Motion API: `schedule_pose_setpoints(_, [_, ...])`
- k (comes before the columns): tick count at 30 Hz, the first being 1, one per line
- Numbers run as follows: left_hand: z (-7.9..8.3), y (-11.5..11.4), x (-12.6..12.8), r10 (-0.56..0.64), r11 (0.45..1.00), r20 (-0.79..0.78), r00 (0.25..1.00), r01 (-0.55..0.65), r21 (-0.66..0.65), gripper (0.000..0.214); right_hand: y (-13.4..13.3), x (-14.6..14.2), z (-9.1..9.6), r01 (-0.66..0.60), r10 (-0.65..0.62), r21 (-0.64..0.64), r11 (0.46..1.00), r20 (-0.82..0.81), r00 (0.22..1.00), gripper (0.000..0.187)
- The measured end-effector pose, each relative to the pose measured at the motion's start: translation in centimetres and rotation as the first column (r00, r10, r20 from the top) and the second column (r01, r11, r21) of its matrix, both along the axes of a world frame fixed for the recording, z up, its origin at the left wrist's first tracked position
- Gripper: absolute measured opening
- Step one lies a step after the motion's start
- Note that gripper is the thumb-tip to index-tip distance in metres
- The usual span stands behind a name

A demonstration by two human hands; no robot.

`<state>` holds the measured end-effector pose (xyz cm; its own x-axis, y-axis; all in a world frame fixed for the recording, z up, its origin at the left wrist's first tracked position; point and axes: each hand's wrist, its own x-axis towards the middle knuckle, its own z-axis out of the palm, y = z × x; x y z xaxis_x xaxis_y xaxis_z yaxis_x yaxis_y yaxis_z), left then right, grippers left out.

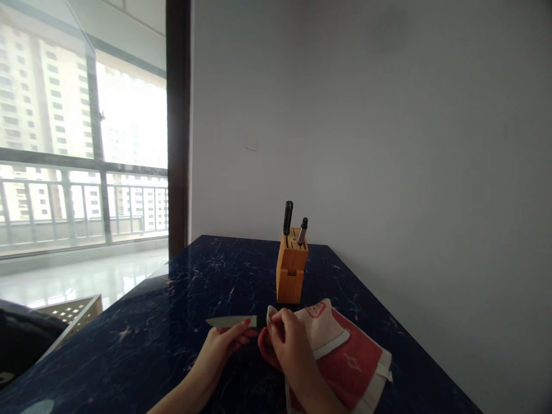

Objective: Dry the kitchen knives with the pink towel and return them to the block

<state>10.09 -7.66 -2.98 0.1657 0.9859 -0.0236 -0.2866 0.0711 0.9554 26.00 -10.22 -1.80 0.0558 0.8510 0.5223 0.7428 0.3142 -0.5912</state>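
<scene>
My left hand (pixel 226 345) is closed on a kitchen knife (pixel 233 321), pinching it by the blade near the handle. The blade points left and the dark handle runs toward my right hand. A red and white towel (pixel 351 362) lies spread on the table to the right. My right hand (pixel 288 339) grips a bunched corner of this towel, right beside the knife handle. How much of the handle the cloth covers is hard to see. Just beyond my hands stands a wooden knife block (pixel 290 282), holding a black-handled knife (pixel 288 218) and another dark-handled tool (pixel 303 230).
The dark blue marbled table (pixel 207 276) narrows toward a grey wall (pixel 366 144) at its far end and right side. At the left are a large window (pixel 129 126) and a chair (pixel 81 313) with dark material on it.
</scene>
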Motion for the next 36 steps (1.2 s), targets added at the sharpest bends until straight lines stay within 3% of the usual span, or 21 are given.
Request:
schedule_pose_setpoints(10, [0.6,-0.4,0.1,0.017,1.0,-0.014,1.0,-0.017,-0.008,0.024,-0.6,-0.5,0.3,-0.004,0.004,0.001,1.0,0.001,1.0,0.012])
schedule_pose_setpoints(27, [-0.6,0.5,0.0,-0.052,0.998,-0.031,0.998,0.053,0.036,0.031,-0.3,-0.4,-0.1,-0.017,0.017,0.0,1.0,0.045,0.999,0.011])
schedule_pose_setpoints(36, [-0.4,0.5,0.0,-0.057,0.997,-0.072,0.996,0.06,0.041,0.033,-0.2,-0.2,-0.1,-0.028,0.028,-0.003,1.0,0.036,0.999,0.011])
